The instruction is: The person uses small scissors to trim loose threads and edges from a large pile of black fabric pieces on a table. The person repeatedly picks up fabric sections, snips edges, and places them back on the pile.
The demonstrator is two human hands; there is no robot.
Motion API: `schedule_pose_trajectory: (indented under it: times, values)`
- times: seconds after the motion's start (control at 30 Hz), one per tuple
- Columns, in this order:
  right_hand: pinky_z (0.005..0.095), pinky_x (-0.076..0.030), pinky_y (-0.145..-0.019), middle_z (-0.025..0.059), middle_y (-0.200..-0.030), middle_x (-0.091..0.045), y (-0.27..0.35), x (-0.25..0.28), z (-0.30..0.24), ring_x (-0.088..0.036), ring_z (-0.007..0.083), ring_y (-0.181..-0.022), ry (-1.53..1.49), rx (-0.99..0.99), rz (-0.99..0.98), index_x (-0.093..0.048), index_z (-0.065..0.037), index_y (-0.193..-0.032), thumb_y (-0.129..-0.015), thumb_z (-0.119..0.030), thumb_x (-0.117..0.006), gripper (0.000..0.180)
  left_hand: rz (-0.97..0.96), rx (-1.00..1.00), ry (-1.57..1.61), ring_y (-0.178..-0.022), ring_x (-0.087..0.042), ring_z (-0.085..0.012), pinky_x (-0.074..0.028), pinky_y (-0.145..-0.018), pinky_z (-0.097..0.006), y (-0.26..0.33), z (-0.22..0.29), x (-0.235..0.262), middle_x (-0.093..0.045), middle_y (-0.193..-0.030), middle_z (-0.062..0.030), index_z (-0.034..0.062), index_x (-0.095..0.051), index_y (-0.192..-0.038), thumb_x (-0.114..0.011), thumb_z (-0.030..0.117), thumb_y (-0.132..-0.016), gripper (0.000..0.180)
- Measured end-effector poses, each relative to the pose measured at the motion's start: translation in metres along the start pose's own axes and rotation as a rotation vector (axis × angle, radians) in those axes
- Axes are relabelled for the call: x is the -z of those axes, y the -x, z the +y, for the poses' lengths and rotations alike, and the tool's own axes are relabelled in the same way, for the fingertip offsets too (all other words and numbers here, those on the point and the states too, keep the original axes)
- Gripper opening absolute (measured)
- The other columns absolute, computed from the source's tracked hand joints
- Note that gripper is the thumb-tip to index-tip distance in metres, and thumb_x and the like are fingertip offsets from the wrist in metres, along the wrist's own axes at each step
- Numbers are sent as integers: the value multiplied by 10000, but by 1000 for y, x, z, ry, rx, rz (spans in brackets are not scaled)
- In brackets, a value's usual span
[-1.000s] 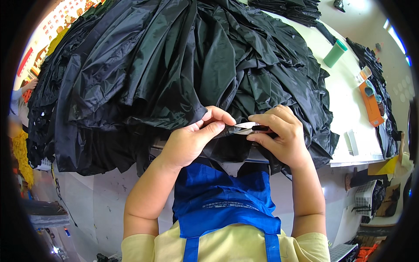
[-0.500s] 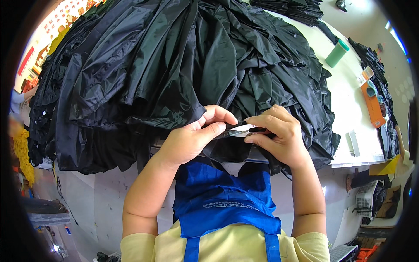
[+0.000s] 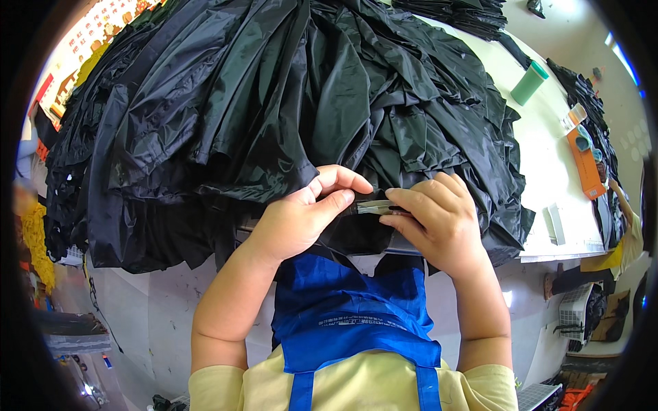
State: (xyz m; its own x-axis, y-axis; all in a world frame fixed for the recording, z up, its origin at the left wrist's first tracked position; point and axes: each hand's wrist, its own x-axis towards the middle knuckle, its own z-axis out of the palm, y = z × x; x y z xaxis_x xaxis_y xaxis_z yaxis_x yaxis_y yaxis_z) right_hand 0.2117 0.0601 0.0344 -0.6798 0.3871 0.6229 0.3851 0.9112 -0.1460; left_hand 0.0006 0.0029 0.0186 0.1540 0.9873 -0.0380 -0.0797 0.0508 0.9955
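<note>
A small silvery tool [image 3: 375, 207] (its kind is hard to tell) sits at the near edge of the fabric pile [image 3: 274, 103]. The left hand [image 3: 301, 216] pinches black fabric beside it; the right hand [image 3: 435, 219] is closed on the tool. A green cup [image 3: 529, 82] stands well apart on the tabletop [image 3: 548, 157].

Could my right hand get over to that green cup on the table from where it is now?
Probably not without leaning. The right hand is busy at the near table edge, pinching a small metal tool against the black fabric pile. The green cup stands far across the white table; the path looks open.
</note>
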Motion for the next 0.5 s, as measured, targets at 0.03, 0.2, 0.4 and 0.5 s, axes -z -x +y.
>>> schedule_pose_trajectory:
  times: [0.03, 0.2, 0.4, 0.5]
  values:
    - [314, -384, -623, 4, -724, -526, 0, 1, -2, -495, 186, -661, 33, 12, 7, -644, -84, -916, -690, -188, -744, 268, -1, -17, -1, -870, -470, -28, -377, -824, -180, 0, 0, 0, -581, -992, 30, 23, -596, -1089, -496, 48, -932, 187]
    - [311, -372, -607, -1, -720, -516, 1, 1, -6, -482, 177, -647, 79, 32, 16, -638, -84, -915, -687, -193, -748, 275, 6, -40, -41, -869, -473, -29, -381, -822, -183, 0, -1, 1, -589, -1006, 24, 17, -600, -1090, -495, 48, -936, 189]
    - [334, -426, -624, 37, -691, -554, 1, 0, 1, -525, 220, -640, -234, -127, -9, -652, -52, -877, -699, -167, -754, 235, -52, -84, -53, -937, -502, -60, -396, -883, -225, 0, 3, 1, -589, -1001, 6, 11, -594, -1072, -537, 14, -877, 203]
    - [299, -447, -574, 63, -690, -563, -1, 3, 4, -545, 193, -620, -406, -327, -83, -669, -19, -896, -683, -124, -775, 259, -26, -185, -159, -948, -522, -74, -408, -895, -247, 4, 4, -3, -593, -977, -6, 19, -575, -1001, -629, -32, -790, 224]
